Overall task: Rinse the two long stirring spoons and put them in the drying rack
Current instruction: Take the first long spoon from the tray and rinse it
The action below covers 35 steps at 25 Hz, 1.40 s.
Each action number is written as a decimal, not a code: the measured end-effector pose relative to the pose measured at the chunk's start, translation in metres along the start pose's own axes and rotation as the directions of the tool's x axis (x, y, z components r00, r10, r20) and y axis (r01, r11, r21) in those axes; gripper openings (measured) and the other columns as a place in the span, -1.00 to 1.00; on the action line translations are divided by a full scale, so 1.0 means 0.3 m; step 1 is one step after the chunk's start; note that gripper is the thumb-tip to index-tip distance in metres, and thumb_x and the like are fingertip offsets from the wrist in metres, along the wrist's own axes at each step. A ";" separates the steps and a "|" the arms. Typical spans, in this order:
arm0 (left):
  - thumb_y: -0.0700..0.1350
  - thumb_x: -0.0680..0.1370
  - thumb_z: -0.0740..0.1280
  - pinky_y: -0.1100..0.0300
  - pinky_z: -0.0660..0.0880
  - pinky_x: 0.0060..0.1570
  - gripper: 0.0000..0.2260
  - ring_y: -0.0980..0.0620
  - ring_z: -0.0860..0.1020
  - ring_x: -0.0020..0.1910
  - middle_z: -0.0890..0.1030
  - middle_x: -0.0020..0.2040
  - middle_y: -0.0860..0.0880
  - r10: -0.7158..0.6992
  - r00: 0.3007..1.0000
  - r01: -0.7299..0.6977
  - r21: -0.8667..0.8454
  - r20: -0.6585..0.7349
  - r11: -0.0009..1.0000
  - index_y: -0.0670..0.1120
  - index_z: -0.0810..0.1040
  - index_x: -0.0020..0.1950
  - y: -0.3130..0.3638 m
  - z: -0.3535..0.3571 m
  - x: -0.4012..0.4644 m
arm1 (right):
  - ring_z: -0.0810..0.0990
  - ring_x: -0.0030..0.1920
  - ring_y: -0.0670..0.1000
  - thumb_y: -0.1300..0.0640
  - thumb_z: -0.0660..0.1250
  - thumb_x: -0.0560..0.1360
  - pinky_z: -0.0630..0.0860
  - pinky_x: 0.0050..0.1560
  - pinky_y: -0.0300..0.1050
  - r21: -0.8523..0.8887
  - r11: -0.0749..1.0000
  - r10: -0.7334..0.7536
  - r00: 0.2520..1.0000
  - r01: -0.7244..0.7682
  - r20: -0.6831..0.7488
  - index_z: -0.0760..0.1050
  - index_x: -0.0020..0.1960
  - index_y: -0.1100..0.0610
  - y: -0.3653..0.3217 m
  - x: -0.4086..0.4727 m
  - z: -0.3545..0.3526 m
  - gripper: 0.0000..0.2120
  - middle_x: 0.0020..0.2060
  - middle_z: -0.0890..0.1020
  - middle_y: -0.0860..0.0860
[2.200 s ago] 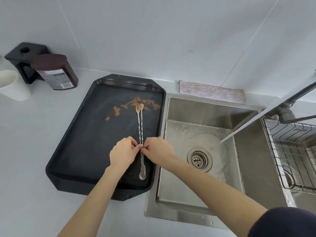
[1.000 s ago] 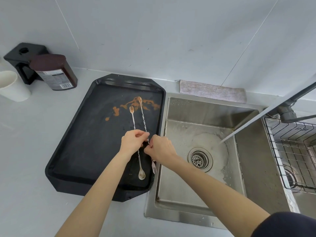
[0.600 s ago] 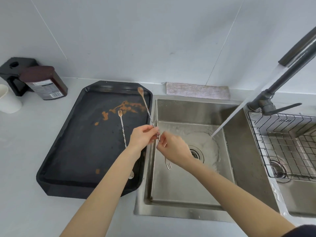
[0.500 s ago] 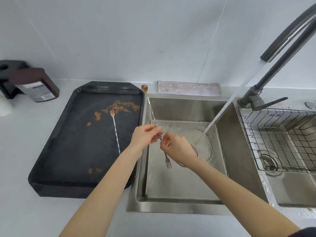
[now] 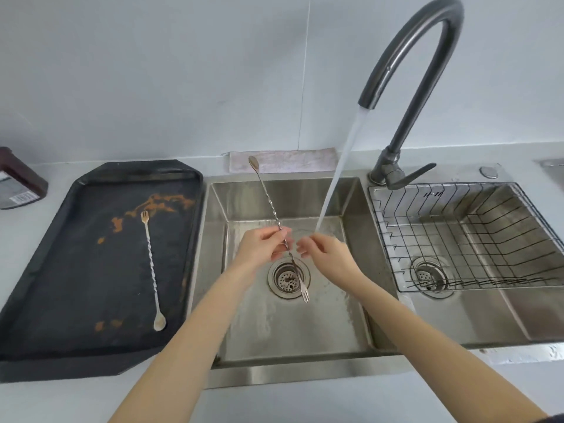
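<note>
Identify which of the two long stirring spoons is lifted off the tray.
The spoon over the left sink basin, pinched by the left hand, fork end down. The other spoon lies flat on the black tray, untouched.

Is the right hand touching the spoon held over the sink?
Apart. The head view shows a gap between the right hand and the spoon, which the left hand pinches.

Stained black tray [image 5: 76,300], folded cloth [image 5: 283,161]
</note>
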<state>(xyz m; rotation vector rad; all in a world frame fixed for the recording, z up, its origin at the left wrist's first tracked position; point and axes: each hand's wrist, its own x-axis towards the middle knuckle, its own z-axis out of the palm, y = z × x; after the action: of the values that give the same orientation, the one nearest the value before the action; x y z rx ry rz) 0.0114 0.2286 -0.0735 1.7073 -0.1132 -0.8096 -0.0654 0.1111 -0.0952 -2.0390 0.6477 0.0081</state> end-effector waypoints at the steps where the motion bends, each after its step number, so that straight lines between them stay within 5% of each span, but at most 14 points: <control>1: -0.19 0.56 0.22 0.47 0.47 -0.36 -0.80 0.13 0.55 -0.26 0.60 -0.08 -0.10 0.003 1.000 -0.003 0.025 0.017 1.000 -0.18 0.55 0.13 0.001 0.029 0.009 | 0.62 -0.10 -0.04 0.08 0.14 0.56 0.43 -0.14 -0.26 0.049 0.999 0.015 1.000 -0.014 -0.026 0.58 -0.02 0.16 0.004 0.013 -0.030 -0.73 -0.11 0.68 0.02; 6: -0.20 0.57 0.20 0.41 0.49 -0.28 -0.79 0.11 0.55 -0.28 0.58 -0.24 0.00 -0.051 0.995 0.046 0.065 0.083 0.997 -0.23 0.54 0.13 -0.006 0.163 0.051 | 0.62 -0.05 -0.02 0.13 0.11 0.57 0.50 -0.06 -0.21 0.391 0.912 0.132 0.991 -0.125 0.010 0.56 0.00 0.13 -0.018 0.100 -0.159 -0.75 -0.02 0.67 0.08; 14: -0.21 0.58 0.17 0.44 0.43 -0.30 -0.78 0.09 0.60 -0.20 0.62 0.09 -0.23 -0.095 0.993 0.085 0.130 0.077 0.988 -0.22 0.55 0.13 -0.070 0.254 0.048 | 0.62 -0.07 -0.05 0.14 0.12 0.58 0.47 0.14 -0.09 0.704 0.663 0.095 0.961 -0.255 0.258 0.48 0.16 0.23 -0.045 0.223 -0.228 -0.73 -0.11 0.64 0.00; 19: -0.23 0.58 0.15 0.53 0.39 -0.38 -0.77 -0.12 0.60 0.05 0.60 0.13 -0.26 -0.123 0.991 0.112 0.185 0.049 0.976 -0.23 0.54 0.14 -0.085 0.260 0.056 | 0.62 -0.04 -0.07 0.30 0.06 0.57 0.48 0.11 -0.13 0.750 0.611 0.053 0.959 -0.252 0.279 0.53 0.04 0.20 -0.010 0.242 -0.234 -0.74 -0.08 0.64 0.01; 22: -0.24 0.58 0.14 0.57 0.38 -0.44 -0.76 -0.10 0.60 -0.01 0.59 0.11 -0.28 -0.134 0.989 0.121 0.183 0.057 0.976 -0.26 0.53 0.15 -0.086 0.263 0.064 | 0.61 0.00 -0.06 0.34 0.06 0.55 0.48 0.11 -0.15 0.757 0.600 0.052 0.957 -0.257 0.284 0.53 -0.01 0.16 0.003 0.243 -0.241 -0.72 -0.06 0.64 0.01; 26: -0.20 0.55 0.23 0.51 0.40 -0.39 -0.79 0.29 0.59 -0.42 0.61 -0.05 -0.15 -0.132 0.990 0.126 0.108 0.049 0.986 -0.24 0.57 0.11 -0.089 0.261 0.069 | 0.60 -0.01 -0.08 0.29 0.14 0.55 0.47 0.12 -0.15 0.738 0.633 0.045 0.963 -0.233 0.266 0.53 -0.04 0.10 0.002 0.244 -0.252 -0.79 -0.07 0.64 -0.02; 30: -0.17 0.48 0.34 0.47 0.45 -0.36 -0.80 0.27 0.59 -0.45 0.64 -0.19 -0.09 -0.104 0.994 0.105 0.060 -0.016 0.993 -0.24 0.61 0.05 -0.085 0.258 0.074 | 0.62 -0.08 -0.05 0.26 0.33 0.46 0.52 0.07 -0.15 0.696 0.701 0.056 0.984 -0.159 0.169 0.52 -0.10 0.08 -0.038 0.246 -0.252 -0.91 -0.14 0.63 0.01; 35: -0.21 0.47 0.35 0.34 0.44 -0.35 -0.92 0.10 0.57 -0.34 0.59 -0.34 -0.02 -0.087 0.994 0.093 0.086 -0.071 0.992 -0.17 0.61 -0.20 -0.085 0.251 0.081 | 0.63 -0.37 -0.15 0.23 0.15 0.57 0.58 -0.31 -0.33 0.628 0.768 0.090 0.991 -0.131 0.097 0.55 0.00 0.22 -0.077 0.251 -0.244 -0.80 -0.28 0.63 0.00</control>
<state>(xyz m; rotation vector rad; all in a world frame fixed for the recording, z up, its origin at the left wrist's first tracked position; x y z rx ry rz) -0.0213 0.1631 -0.1129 1.8325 -0.0269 -0.8237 -0.0088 0.0282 -0.0571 -1.3346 0.6252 -0.0711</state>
